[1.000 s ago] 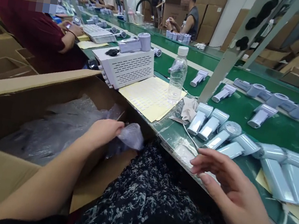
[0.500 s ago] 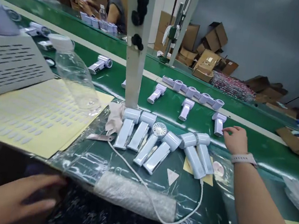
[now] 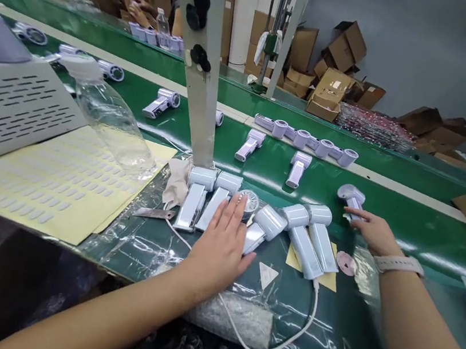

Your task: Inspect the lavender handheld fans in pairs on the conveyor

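Note:
My left hand (image 3: 222,248) lies flat, fingers stretched, over the row of pale blue handheld fans, covering most of the one with a round grille (image 3: 248,204). Beside it are another pale blue fan (image 3: 270,222) and, further left, a fan (image 3: 192,203) lying on its side. My right hand (image 3: 374,232), with a wristband, has its thumb and fingers closed around the handle of a lavender handheld fan (image 3: 351,194) on the green belt. Two pale blue fans (image 3: 305,242) lie between my hands; a white cable (image 3: 313,307) plugs into one.
A clear bottle (image 3: 111,117) leans over yellow sticker sheets (image 3: 58,184) beside a slotted grey box (image 3: 17,104). A metal post (image 3: 201,89) rises at the belt's near edge. Lavender fans (image 3: 298,169) lie along the belt. A co-worker's hands (image 3: 140,11) show across it.
My left hand has come up from the lower left onto the pale blue fans. My right hand has closed on the lavender fan, which has turned and shifted slightly.

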`<state>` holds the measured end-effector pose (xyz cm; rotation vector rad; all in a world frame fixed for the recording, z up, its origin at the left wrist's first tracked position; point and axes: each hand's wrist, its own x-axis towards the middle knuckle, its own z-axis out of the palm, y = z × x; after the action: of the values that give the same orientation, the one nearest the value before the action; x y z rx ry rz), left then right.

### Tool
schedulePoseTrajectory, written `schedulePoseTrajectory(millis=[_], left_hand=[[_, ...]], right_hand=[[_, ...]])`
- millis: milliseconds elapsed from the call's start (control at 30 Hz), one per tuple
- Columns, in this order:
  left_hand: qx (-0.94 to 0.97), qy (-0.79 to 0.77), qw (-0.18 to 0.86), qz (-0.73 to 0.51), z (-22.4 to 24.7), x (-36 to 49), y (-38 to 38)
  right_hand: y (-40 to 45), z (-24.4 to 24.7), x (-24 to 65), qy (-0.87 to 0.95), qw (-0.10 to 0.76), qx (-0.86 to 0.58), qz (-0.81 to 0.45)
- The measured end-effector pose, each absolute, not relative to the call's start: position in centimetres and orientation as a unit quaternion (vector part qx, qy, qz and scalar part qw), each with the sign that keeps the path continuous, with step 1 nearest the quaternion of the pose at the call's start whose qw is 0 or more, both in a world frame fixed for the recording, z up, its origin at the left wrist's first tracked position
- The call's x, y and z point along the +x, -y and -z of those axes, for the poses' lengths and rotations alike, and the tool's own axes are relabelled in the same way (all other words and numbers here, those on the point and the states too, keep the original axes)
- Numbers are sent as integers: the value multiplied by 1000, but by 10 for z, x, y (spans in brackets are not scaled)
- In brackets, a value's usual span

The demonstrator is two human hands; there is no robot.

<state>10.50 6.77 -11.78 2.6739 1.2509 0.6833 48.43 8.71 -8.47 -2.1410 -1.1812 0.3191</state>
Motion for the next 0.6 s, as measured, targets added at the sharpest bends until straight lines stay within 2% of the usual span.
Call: schedulePoseTrajectory(millis=[67,133,233,333,400,467,600], left_hand=[[835,-402,175,-332,113,86,-59],[748,-373,368,-408,105,71,-51],[650,-293,589,-381,96,72,-37],[519,-209,743,-367,98,89,-24],[406,-192,807,-384,104,96,-18],[351,-222,823,-387,108,93,-15],[328,-281,815,-388,110,72,-16]], right_hand=[[-44,73,468,426,372,-813,-141],[-3,65,435,423,409,-794,-154],[44,64,360,511,473,-698,-168],[67,75,282,607,452,-632,-166],[73,85,250,661,413,-606,-162],[75,92,245,678,377,-610,-161],[68,103,292,520,319,-787,-92]])
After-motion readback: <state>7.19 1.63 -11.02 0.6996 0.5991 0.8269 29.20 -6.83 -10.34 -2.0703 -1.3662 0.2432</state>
